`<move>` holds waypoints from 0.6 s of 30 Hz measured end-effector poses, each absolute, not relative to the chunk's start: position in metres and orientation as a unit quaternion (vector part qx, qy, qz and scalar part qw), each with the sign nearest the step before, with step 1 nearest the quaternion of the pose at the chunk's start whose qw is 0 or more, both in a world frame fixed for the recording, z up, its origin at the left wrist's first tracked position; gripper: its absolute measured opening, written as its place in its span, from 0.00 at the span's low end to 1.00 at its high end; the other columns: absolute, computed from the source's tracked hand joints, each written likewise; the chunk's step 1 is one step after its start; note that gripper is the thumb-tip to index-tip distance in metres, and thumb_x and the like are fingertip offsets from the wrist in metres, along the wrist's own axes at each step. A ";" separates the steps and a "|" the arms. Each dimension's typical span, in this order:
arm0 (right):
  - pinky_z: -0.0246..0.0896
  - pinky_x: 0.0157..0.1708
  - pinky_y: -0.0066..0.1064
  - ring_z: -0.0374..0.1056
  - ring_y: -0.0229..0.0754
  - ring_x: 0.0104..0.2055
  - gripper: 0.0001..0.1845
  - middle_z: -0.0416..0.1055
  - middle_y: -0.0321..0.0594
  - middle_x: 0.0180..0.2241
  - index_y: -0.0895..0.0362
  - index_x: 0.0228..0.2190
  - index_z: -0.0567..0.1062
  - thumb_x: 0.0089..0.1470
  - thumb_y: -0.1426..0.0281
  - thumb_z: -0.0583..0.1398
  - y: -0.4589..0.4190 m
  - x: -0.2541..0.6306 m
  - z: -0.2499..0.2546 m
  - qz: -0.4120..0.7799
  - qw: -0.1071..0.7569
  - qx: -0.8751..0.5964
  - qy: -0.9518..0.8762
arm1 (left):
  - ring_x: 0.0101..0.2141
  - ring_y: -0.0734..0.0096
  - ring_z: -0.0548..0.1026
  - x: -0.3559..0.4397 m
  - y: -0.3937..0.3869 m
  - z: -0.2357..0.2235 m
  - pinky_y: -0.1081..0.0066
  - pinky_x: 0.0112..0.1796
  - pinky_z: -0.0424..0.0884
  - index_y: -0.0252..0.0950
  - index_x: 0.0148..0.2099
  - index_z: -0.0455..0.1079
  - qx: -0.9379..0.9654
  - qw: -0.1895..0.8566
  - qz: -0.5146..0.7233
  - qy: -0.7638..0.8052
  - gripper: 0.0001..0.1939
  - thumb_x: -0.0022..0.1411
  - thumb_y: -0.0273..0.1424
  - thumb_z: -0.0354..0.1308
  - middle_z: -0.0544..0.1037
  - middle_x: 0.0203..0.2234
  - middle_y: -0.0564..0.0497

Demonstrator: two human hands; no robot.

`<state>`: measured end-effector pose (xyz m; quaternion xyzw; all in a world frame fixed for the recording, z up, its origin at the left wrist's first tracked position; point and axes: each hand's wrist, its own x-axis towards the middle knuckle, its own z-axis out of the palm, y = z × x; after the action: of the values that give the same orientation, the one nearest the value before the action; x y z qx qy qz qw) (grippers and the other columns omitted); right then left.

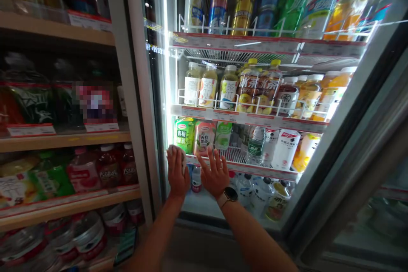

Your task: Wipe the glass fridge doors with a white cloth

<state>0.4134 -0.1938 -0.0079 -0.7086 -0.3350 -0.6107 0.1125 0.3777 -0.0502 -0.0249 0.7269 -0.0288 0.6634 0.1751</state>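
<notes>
1. Step in hand, as I judge it: wiping the glass drinks-cooler door (245,44); cloth (184,160) at 7 o'clock.
2. Next stroke: would call for flat, even pressure.
3. My left hand (177,174): fingers together, nearly straight, pinning the cloth, apparently against the door.
4. My right hand (214,176), towards 6 o'clock: open, fingers spread, nothing held.
5. My forearms (161,229): extended from 7 and 5 o'clock.
</notes>
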 end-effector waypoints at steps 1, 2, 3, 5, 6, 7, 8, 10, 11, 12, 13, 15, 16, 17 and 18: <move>0.39 0.66 0.44 0.49 0.49 0.69 0.37 0.61 0.45 0.63 0.49 0.66 0.55 0.57 0.70 0.58 -0.194 0.414 -0.009 -0.612 0.115 -0.707 -0.336 | 0.68 0.60 0.45 0.378 -0.056 -0.030 0.55 0.66 0.48 0.39 0.71 0.44 0.736 0.156 0.657 -0.052 0.30 0.70 0.30 0.45 0.50 0.69 0.46; 0.39 0.66 0.44 0.50 0.49 0.68 0.37 0.61 0.46 0.64 0.49 0.66 0.55 0.57 0.70 0.58 -0.194 0.415 -0.009 -0.614 0.117 -0.705 -0.335 | 0.68 0.60 0.47 0.378 -0.061 -0.035 0.56 0.66 0.50 0.38 0.71 0.44 0.745 0.134 0.649 -0.076 0.30 0.70 0.30 0.45 0.51 0.69 0.45; 0.39 0.66 0.44 0.50 0.49 0.68 0.37 0.60 0.46 0.64 0.49 0.66 0.56 0.57 0.70 0.57 -0.194 0.415 -0.010 -0.614 0.118 -0.705 -0.336 | 0.68 0.61 0.48 0.379 -0.064 -0.041 0.56 0.66 0.52 0.37 0.71 0.44 0.753 0.112 0.640 -0.100 0.30 0.70 0.29 0.45 0.51 0.68 0.45; 0.40 0.66 0.44 0.51 0.49 0.68 0.36 0.60 0.46 0.64 0.49 0.65 0.57 0.56 0.72 0.56 -0.194 0.416 -0.011 -0.610 0.119 -0.707 -0.338 | 0.67 0.61 0.49 0.378 -0.067 -0.050 0.58 0.64 0.56 0.38 0.71 0.43 0.763 0.066 0.627 -0.143 0.31 0.69 0.27 0.45 0.53 0.68 0.46; 0.41 0.66 0.44 0.52 0.49 0.67 0.36 0.60 0.46 0.64 0.49 0.65 0.57 0.56 0.73 0.56 -0.194 0.416 -0.012 -0.608 0.120 -0.708 -0.338 | 0.67 0.62 0.48 0.377 -0.065 -0.053 0.59 0.64 0.57 0.38 0.71 0.42 0.767 0.044 0.620 -0.158 0.31 0.69 0.26 0.44 0.53 0.68 0.46; 0.41 0.65 0.44 0.52 0.49 0.67 0.37 0.60 0.45 0.64 0.48 0.65 0.57 0.56 0.73 0.56 -0.195 0.416 -0.012 -0.606 0.119 -0.710 -0.339 | 0.67 0.62 0.48 0.376 -0.062 -0.055 0.59 0.64 0.57 0.38 0.71 0.42 0.770 0.023 0.614 -0.170 0.32 0.68 0.25 0.44 0.54 0.67 0.47; 0.41 0.66 0.44 0.52 0.49 0.67 0.37 0.60 0.45 0.64 0.48 0.65 0.57 0.55 0.73 0.56 -0.195 0.415 -0.012 -0.604 0.118 -0.712 -0.339 | 0.67 0.62 0.47 0.375 -0.056 -0.055 0.60 0.65 0.56 0.38 0.71 0.43 0.774 0.003 0.609 -0.176 0.32 0.68 0.23 0.44 0.55 0.67 0.47; 0.41 0.66 0.46 0.52 0.50 0.68 0.37 0.60 0.45 0.64 0.48 0.65 0.56 0.56 0.71 0.57 -0.195 0.415 -0.012 -0.603 0.112 -0.714 -0.337 | 0.67 0.63 0.46 0.371 -0.039 -0.050 0.61 0.66 0.52 0.39 0.71 0.44 0.780 -0.022 0.601 -0.171 0.32 0.67 0.21 0.43 0.56 0.67 0.48; 0.40 0.66 0.46 0.51 0.50 0.68 0.37 0.60 0.45 0.64 0.48 0.65 0.56 0.56 0.70 0.57 -0.195 0.414 -0.011 -0.604 0.109 -0.715 -0.336 | 0.68 0.63 0.46 0.368 -0.029 -0.045 0.60 0.66 0.50 0.39 0.71 0.44 0.783 -0.021 0.601 -0.158 0.32 0.67 0.21 0.43 0.56 0.67 0.49; 0.40 0.66 0.46 0.51 0.50 0.68 0.37 0.60 0.45 0.64 0.48 0.66 0.55 0.56 0.70 0.57 -0.195 0.414 -0.011 -0.605 0.107 -0.715 -0.334 | 0.68 0.63 0.45 0.366 -0.018 -0.041 0.59 0.67 0.48 0.40 0.71 0.44 0.784 -0.009 0.605 -0.136 0.32 0.68 0.22 0.43 0.55 0.67 0.49; 0.40 0.66 0.46 0.50 0.50 0.68 0.37 0.60 0.45 0.64 0.48 0.66 0.55 0.56 0.70 0.57 -0.195 0.414 -0.011 -0.607 0.106 -0.714 -0.333 | 0.68 0.62 0.44 0.364 -0.008 -0.036 0.58 0.67 0.47 0.41 0.71 0.44 0.784 0.016 0.612 -0.108 0.32 0.68 0.23 0.44 0.53 0.68 0.49; 0.40 0.66 0.46 0.50 0.50 0.68 0.38 0.61 0.45 0.64 0.48 0.66 0.54 0.56 0.70 0.57 -0.194 0.413 -0.010 -0.611 0.108 -0.711 -0.332 | 0.68 0.60 0.42 0.360 0.008 -0.028 0.55 0.67 0.45 0.42 0.71 0.44 0.765 0.091 0.636 -0.031 0.31 0.69 0.26 0.44 0.50 0.69 0.48; 0.39 0.66 0.46 0.50 0.50 0.68 0.39 0.61 0.45 0.64 0.48 0.66 0.54 0.55 0.71 0.58 -0.194 0.413 -0.009 -0.612 0.109 -0.710 -0.332 | 0.69 0.59 0.41 0.360 0.011 -0.026 0.54 0.67 0.45 0.41 0.71 0.43 0.749 0.131 0.649 0.006 0.31 0.70 0.28 0.44 0.48 0.69 0.48; 0.39 0.66 0.45 0.50 0.50 0.68 0.39 0.61 0.45 0.63 0.48 0.66 0.54 0.55 0.71 0.58 -0.194 0.413 -0.009 -0.613 0.109 -0.708 -0.332 | 0.69 0.59 0.41 0.360 0.012 -0.025 0.53 0.67 0.44 0.41 0.71 0.43 0.733 0.164 0.659 0.034 0.30 0.70 0.29 0.44 0.47 0.70 0.48; 0.39 0.66 0.45 0.50 0.50 0.68 0.39 0.61 0.45 0.63 0.48 0.66 0.55 0.55 0.71 0.58 -0.194 0.413 -0.009 -0.613 0.108 -0.708 -0.333 | 0.69 0.59 0.41 0.360 0.009 -0.025 0.53 0.67 0.44 0.41 0.71 0.43 0.721 0.187 0.665 0.048 0.30 0.71 0.29 0.43 0.47 0.70 0.47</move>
<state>0.4128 -0.1936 -0.0092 -0.7083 -0.3327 -0.6132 0.1078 0.3604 0.0091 -0.0250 0.7213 0.0480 0.6652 0.1871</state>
